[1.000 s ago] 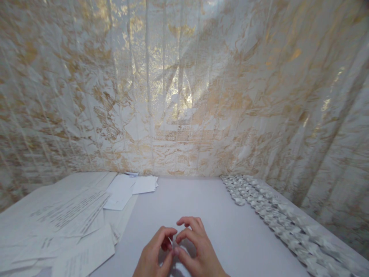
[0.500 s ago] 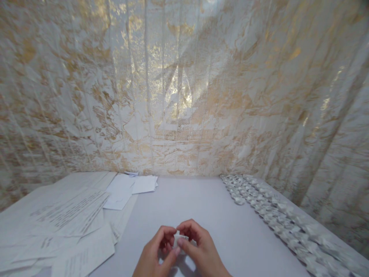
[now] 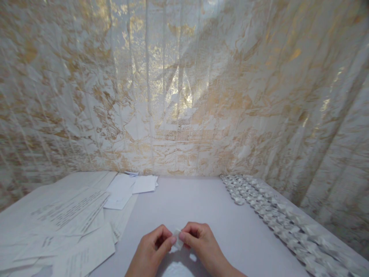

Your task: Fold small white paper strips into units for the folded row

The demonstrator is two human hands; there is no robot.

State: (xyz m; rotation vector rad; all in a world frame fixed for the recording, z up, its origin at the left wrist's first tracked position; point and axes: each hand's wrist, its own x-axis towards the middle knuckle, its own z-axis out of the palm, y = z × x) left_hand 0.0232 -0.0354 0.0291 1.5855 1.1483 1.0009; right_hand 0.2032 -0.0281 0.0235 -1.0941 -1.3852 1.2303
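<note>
Between my two hands, low in the middle of the view, is a small folded piece of white paper. My left hand pinches its left side between thumb and fingers. On the other side, my right hand grips the paper the same way, thumb toward me. Both hands are just above the pale table. Below them, at the bottom edge, a whitish thing shows in part; I cannot make out what it is.
Overlapping printed sheets cover the table's left side, with blank white slips behind them. Rows of small folded paper pieces run along the right side. A white and gold curtain hangs at the table's far edge.
My hands have moved slightly apart, and the fingers have gone from curling around the paper to pinching its two sides. More of the paper shows between them now.
</note>
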